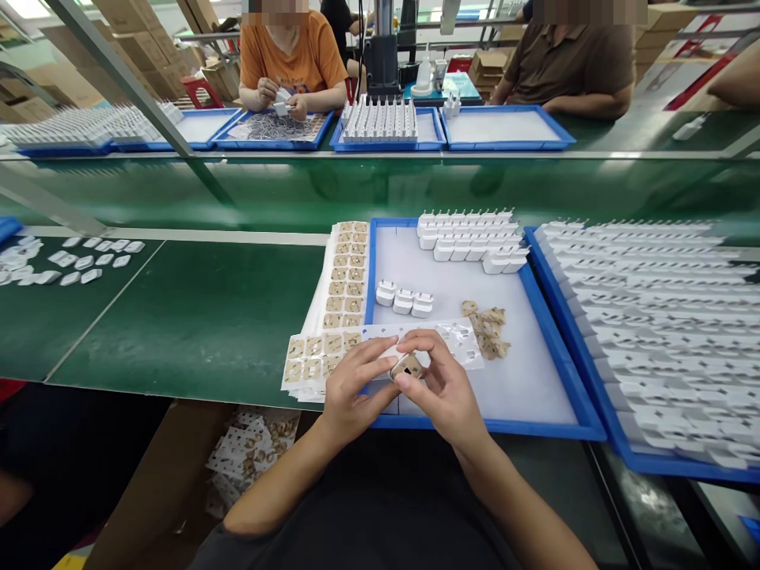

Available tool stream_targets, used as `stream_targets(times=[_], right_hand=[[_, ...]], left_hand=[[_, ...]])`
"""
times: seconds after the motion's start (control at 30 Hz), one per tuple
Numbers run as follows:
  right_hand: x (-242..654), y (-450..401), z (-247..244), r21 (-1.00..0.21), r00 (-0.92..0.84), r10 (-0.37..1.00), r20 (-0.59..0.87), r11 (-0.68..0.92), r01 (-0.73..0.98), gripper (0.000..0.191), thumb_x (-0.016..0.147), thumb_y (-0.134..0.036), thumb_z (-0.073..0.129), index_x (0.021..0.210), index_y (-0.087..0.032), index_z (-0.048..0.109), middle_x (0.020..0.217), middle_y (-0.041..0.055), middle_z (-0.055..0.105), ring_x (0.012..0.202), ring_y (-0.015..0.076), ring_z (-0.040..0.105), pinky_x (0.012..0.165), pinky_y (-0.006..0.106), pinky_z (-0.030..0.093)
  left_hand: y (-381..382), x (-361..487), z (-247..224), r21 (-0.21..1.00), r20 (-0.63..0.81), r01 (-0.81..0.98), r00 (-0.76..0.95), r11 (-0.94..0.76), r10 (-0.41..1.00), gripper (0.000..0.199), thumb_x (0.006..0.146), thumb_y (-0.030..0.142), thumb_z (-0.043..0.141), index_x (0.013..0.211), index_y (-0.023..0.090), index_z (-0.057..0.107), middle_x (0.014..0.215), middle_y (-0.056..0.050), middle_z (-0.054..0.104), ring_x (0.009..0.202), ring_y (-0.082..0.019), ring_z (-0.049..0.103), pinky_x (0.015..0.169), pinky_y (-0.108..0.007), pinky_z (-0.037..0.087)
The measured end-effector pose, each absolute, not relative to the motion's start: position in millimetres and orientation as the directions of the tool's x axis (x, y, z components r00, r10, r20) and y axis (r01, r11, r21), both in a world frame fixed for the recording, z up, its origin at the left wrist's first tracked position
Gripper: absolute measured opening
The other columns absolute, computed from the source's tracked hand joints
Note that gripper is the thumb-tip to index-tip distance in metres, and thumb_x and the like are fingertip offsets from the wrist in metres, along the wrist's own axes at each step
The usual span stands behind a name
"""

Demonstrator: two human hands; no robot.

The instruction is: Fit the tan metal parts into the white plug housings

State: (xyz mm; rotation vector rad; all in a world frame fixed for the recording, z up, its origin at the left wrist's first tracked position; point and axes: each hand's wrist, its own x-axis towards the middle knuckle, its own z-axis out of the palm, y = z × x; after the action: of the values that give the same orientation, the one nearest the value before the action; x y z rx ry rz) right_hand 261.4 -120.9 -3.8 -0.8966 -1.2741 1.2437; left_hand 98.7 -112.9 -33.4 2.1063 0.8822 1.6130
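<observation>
We find a small white block (pixel 407 366) held above the near left part of the blue-rimmed tray (pixel 522 384), over a sticker sheet (pixel 312 358) that lies across the tray's left rim. The left hand (pixel 351 389) grips it from the left, its fingers bent narrow around the edge; the right hand (pixel 444 386) grips from the right, thumb at the near edge and index finger curled over the far side. The block's upturned face is tan with dark and green marks. We judge the piece light, stiff and hard-shelled, probably like the three white plugs (pixel 404 302) standing in the tray, and somewhat slippery on its smooth sides. We would take hold by the side walls, close to the edges, sparing the tan face, which we expect to be thin and easily creased or shifted; any pins should bear no load. Crumpled tan scraps (pixel 488 331) lie right of the sheet. Hidden from us are the block's underside, any pins on it, and most of its sides, which the fingers cover. We cannot tell whether the tan layer sits flat, the marks are too small to read, and the hands mask part of the sheet.
</observation>
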Motion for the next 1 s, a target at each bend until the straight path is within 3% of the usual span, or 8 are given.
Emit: stream_targets(times=[0.2, 0.37, 0.57, 1.0], right_hand=[[258.0, -120.9, -5.8, -0.946, -0.085, 0.974, 0.211, 0.182, -0.269, 0.015, 0.089, -0.018, 0.067, 0.095, -0.030, 0.074, 0.101, 0.0023, 0.059, 0.101, 0.0186, 0.059, 0.082, 0.029, 0.051], [261.8, -119.0, -12.7, -0.944, -0.092, 0.973, 0.212, 0.179, -0.278, 0.019, 0.091, -0.018, 0.063, 0.096, -0.030, 0.077, 0.101, 0.0027, 0.063, 0.104, 0.0195, 0.060, 0.094, 0.034, 0.047], [262.3, -122.6, -9.9, -0.945, -0.083, 0.978, 0.192, 0.161, -0.285, 0.017, 0.089, -0.019, 0.066, 0.094, -0.030, 0.077, 0.101, 0.0030, 0.063, 0.102, 0.0200, 0.061, 0.087, 0.033, 0.050], [266.7, -120.9, -11.1, -0.957, -0.090, 0.981, 0.173, 0.146, -0.250, 0.016, 0.087, -0.021, 0.064, 0.088, -0.029, 0.078, 0.097, 0.0035, 0.067, 0.097, 0.0220, 0.063, 0.093, 0.039, 0.049]], left_hand=[[-110.8, 97.4, -31.2, 0.478, 0.800, 0.317, 0.229, -0.819, 0.555, 0.043, 0.086, 0.014, 0.075, 0.124, 0.024, 0.058, 0.127, -0.015, 0.072, 0.117, -0.025, 0.070, 0.096, -0.048, 0.060], [-111.8, 96.5, -34.4, 0.491, 0.796, 0.301, 0.226, -0.818, 0.561, 0.045, 0.085, 0.012, 0.076, 0.124, 0.022, 0.057, 0.127, -0.017, 0.072, 0.117, -0.026, 0.070, 0.096, -0.049, 0.059], [-111.6, 96.9, -35.9, 0.468, 0.805, 0.291, 0.248, -0.834, 0.538, 0.048, 0.083, 0.010, 0.077, 0.125, 0.022, 0.057, 0.129, -0.017, 0.071, 0.117, -0.027, 0.069, 0.096, -0.051, 0.058], [-113.1, 96.4, -32.9, 0.475, 0.800, 0.282, 0.257, -0.833, 0.543, 0.044, 0.086, 0.014, 0.075, 0.125, 0.024, 0.058, 0.126, -0.016, 0.073, 0.117, -0.026, 0.069, 0.091, -0.046, 0.061]])
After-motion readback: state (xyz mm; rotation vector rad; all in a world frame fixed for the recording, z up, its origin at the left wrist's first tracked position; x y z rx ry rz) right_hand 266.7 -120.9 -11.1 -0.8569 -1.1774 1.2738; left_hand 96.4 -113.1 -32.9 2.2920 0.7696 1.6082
